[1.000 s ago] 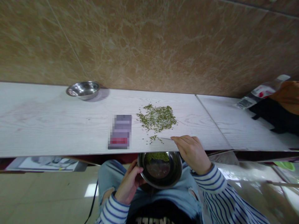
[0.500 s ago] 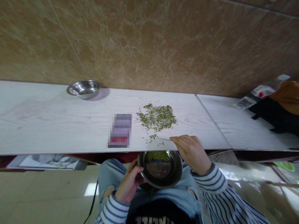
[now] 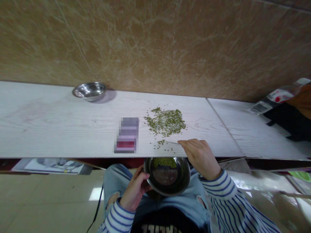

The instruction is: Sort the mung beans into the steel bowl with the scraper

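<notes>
My left hand (image 3: 136, 189) grips the rim of a steel bowl (image 3: 167, 189) from its left side, thumb over the edge. The bowl is held over my lap, just below the table's front edge, with small green beans (image 3: 164, 161) gathered at its far side. My right hand (image 3: 199, 157) rests at the table edge to the right of the bowl, pinching a thin, pointed metal tool (image 3: 172, 142). Its tip lies beside a small cluster of green beans (image 3: 160, 142). Behind that, a larger patch of the same beans (image 3: 167, 121) is spread over the white tabletop.
A phone (image 3: 126, 135) with a blurred-out screen lies left of the beans. An empty steel bowl (image 3: 89, 91) stands near the wall at the back left. To the right are a plastic bottle (image 3: 274, 97) and a black and brown bag (image 3: 291, 119). The wall (image 3: 155, 48) bounds the tabletop behind.
The view has shifted slightly, so the table things appear a little farther right. Both hands keep their grips, and the tool tip stays by the small cluster.
</notes>
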A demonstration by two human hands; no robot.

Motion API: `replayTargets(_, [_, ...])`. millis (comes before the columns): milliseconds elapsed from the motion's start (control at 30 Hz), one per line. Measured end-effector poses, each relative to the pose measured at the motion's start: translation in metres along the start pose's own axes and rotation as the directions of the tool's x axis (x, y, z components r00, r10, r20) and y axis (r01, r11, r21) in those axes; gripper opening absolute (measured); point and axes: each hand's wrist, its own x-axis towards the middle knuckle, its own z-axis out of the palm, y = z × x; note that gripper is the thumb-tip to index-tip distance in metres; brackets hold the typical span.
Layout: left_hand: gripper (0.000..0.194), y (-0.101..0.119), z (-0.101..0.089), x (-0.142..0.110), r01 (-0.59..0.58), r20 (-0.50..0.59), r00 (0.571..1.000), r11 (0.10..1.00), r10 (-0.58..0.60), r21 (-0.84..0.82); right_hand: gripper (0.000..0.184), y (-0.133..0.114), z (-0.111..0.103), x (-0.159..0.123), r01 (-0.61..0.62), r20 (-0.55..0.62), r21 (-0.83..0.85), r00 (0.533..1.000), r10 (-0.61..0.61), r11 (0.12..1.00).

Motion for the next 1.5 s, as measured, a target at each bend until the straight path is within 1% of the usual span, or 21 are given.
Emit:
replayTargets(200, [0.028,0.0005,0.0027,0.0004,0.004,-0.003,1.000,1.000,-0.004,0.001,0.026,0.0026,0.0024,0.0057,0.009,-0.004,-0.052,1.000,-0.009,0.999])
replayTargets(433, [0.025,0.0024,0.0024,0.0009,0.005,-0.016,1.000,1.000,-0.005,-0.011,0.023,0.0029,-0.0033,-0.0023,0.056,0.020,0.022,0.998,-0.057,0.998])
replayTargets(667, [0.026,0.0025,0.0016,0.0004,0.001,-0.010,1.000,1.000,-0.001,-0.008,0.024,0.0003,-0.0016,-0.0015,0.043,-0.007,0.002,0.999,-0.043,0.999])
replayTargets(1067, [0.027,0.0025,0.0015,-0.0001,0.000,-0.033,0.999,1.000,0.000,0.000,0.024,-0.0058,-0.0006,-0.0007,0.055,0.028,0.034,0.998,-0.056,0.998])
replayTargets(1300, [0.029,0.0040,0.0004,-0.0003,-0.002,-0.034,0.999,1.000,0.002,-0.003,0.025,-0.0021,0.0049,0.0043,0.014,0.000,-0.012,1.000,-0.014,1.000])
replayTargets(1500, [0.030,0.0040,-0.0002,0.0004,0.003,-0.032,0.999,1.000,-0.003,-0.011,0.024,-0.0027,0.0014,0.0011,0.034,0.001,0.004,0.999,-0.034,0.999])
